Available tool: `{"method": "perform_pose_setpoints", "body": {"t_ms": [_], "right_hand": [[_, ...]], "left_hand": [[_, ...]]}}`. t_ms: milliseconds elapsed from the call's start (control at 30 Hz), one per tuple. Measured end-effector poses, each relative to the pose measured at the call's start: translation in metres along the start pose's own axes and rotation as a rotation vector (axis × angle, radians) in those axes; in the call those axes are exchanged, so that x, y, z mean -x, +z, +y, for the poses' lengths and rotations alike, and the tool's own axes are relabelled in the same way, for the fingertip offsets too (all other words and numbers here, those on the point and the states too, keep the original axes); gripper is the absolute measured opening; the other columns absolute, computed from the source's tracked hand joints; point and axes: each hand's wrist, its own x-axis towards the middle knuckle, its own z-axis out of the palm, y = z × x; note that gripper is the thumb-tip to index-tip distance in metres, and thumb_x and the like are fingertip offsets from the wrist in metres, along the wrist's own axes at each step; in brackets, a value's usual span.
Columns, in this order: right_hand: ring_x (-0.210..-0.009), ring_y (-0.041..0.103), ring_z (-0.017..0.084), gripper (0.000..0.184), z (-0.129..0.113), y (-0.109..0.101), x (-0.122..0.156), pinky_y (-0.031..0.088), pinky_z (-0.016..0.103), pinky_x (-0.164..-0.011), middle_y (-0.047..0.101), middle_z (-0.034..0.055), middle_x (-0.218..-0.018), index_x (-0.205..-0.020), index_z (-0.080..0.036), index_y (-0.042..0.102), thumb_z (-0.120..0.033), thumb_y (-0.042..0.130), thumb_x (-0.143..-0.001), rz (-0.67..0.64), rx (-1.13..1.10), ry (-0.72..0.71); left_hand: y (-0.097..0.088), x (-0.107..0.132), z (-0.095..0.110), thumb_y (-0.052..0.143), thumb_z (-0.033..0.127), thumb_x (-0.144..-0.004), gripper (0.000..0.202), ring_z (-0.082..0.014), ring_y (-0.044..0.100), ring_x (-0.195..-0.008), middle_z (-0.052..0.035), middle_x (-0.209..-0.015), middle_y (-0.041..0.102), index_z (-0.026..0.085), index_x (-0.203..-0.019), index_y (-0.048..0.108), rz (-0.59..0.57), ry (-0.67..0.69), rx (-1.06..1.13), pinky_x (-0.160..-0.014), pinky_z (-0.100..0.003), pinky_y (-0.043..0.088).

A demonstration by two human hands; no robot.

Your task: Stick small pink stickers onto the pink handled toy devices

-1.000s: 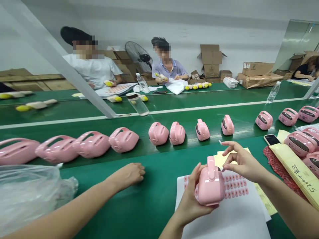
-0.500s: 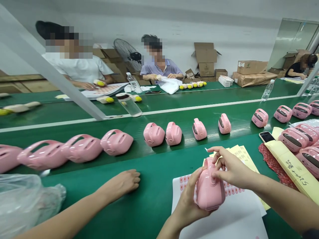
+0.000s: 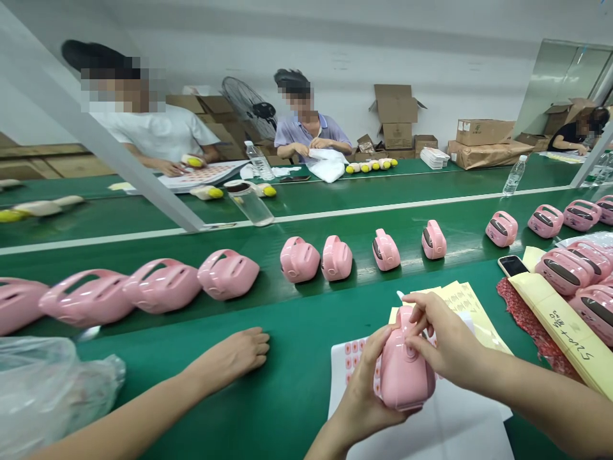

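Note:
My left hand [image 3: 366, 390] grips a glossy pink plastic case with a handle [image 3: 405, 377] from the left and below, holding it over a white sheet of small pink stickers [image 3: 352, 354]. My right hand [image 3: 443, 342] comes in from the right. Its thumb and fingertips are pinched together against the case's upper front. Whether a sticker lies under the fingertips is hidden.
A co-worker's hand [image 3: 234, 358] rests on the green bench to my left, beside a plastic bag [image 3: 48, 383]. Several pink cases [image 3: 299, 259] line the conveyor; more [image 3: 575, 271] are piled at right by a phone [image 3: 512, 265], yellow sheets [image 3: 467, 300] and an envelope [image 3: 565, 326]. Two people sit opposite.
My right hand came down from above the yellow sheets onto the case and closed its fingertips against the front. The case tipped slightly toward me. The co-worker's hand stayed put.

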Motion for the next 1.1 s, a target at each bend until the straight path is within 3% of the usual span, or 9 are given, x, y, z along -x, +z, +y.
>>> {"method": "perform_pose_setpoints", "body": {"t_ms": [133,267,367,500,567,733,833,967,1100], "right_hand": [[-0.093,0.063,0.023,0.061,0.0,0.01,0.02,0.055,0.038,-0.076,0.061,0.0113,-0.112,-0.142,-0.027,0.027,-0.007,0.04,-0.085,0.069,0.384,-0.357],[-0.122,0.048,0.028,0.068,0.007,0.003,0.022,0.048,0.045,-0.092,0.047,0.0173,-0.136,-0.147,-0.02,0.005,-0.005,0.032,-0.087,0.063,0.514,-0.439],[-0.129,0.041,0.027,0.067,0.027,-0.009,0.009,0.041,0.049,-0.099,0.042,0.0162,-0.141,-0.147,-0.023,0.008,-0.007,0.035,-0.087,0.064,0.419,-0.226],[-0.095,0.064,0.023,0.068,0.059,-0.011,-0.003,0.051,0.042,-0.082,0.061,0.013,-0.116,-0.145,-0.022,0.018,-0.019,0.051,-0.085,-0.27,0.017,0.284],[-0.084,0.064,0.02,0.061,0.07,-0.006,-0.001,0.051,0.039,-0.079,0.065,0.0078,-0.103,-0.141,-0.022,0.029,-0.024,0.053,-0.085,-0.349,-0.106,0.385],[-0.107,0.056,0.023,0.056,0.075,0.002,0.015,0.045,0.037,-0.091,0.06,0.0059,-0.114,-0.133,-0.027,0.044,-0.038,0.059,-0.081,-0.163,-0.194,0.398],[-0.09,0.062,0.022,0.058,0.068,-0.011,0.02,0.049,0.036,-0.08,0.065,0.0046,-0.096,-0.134,-0.026,0.042,-0.039,0.057,-0.08,-0.074,-0.148,0.455],[-0.05,0.057,0.019,0.068,0.051,-0.063,0.018,0.046,0.029,-0.051,0.053,-0.0054,-0.054,-0.144,-0.02,0.021,-0.041,0.046,-0.084,0.1,0.061,0.502],[-0.06,0.061,0.022,0.063,0.036,-0.121,-0.01,0.045,0.03,-0.058,0.058,-0.0009,-0.061,-0.142,-0.014,0.024,-0.034,0.045,-0.086,0.497,0.679,0.502]], "left_hand": [[0.003,-0.001,-0.004,0.084,0.006,-0.033,0.092,-0.0365,0.056,-0.11,-0.0131,-0.117,0.062,0.027,-0.12,0.059,-0.012,0.139,-0.093,-0.095,-0.051,0.041],[0.0,-0.003,-0.005,0.081,0.018,-0.049,0.097,-0.0352,0.052,-0.114,-0.0117,-0.124,0.05,0.036,-0.135,0.038,-0.142,0.374,-0.365,-0.089,-0.049,0.046],[0.0,-0.004,-0.001,0.077,0.026,-0.055,0.09,-0.0354,0.05,-0.112,-0.0133,-0.122,0.044,0.035,-0.135,0.038,-0.222,0.412,-0.418,-0.084,-0.047,0.048],[0.005,-0.002,0.0,0.074,0.037,-0.056,0.084,-0.0372,0.049,-0.111,-0.013,-0.118,0.044,0.033,-0.133,0.04,-0.235,0.396,-0.278,-0.087,-0.051,0.045],[0.009,-0.001,-0.003,0.072,0.045,-0.058,0.081,-0.0372,0.049,-0.111,-0.0128,-0.118,0.046,0.033,-0.131,0.041,-0.206,0.377,-0.147,-0.089,-0.052,0.043],[0.017,0.0,-0.008,0.071,0.057,-0.06,0.075,-0.0364,0.053,-0.11,-0.0123,-0.12,0.052,0.032,-0.127,0.049,-0.186,0.311,0.083,-0.091,-0.051,0.044],[0.017,-0.003,-0.008,0.072,0.055,-0.063,0.068,-0.0365,0.052,-0.115,-0.0113,-0.127,0.052,0.035,-0.125,0.053,-0.167,0.281,0.114,-0.093,-0.05,0.044],[0.002,-0.007,-0.01,0.068,0.044,-0.073,0.035,-0.0341,0.055,-0.114,-0.0085,-0.128,0.056,0.039,-0.108,0.066,-0.17,0.146,0.095,-0.088,-0.046,0.049],[-0.017,0.001,-0.017,0.065,0.052,-0.072,0.032,-0.0349,0.062,-0.103,-0.0134,-0.108,0.068,0.03,-0.093,0.075,-0.232,-0.093,0.062,-0.084,-0.044,0.052]]}}
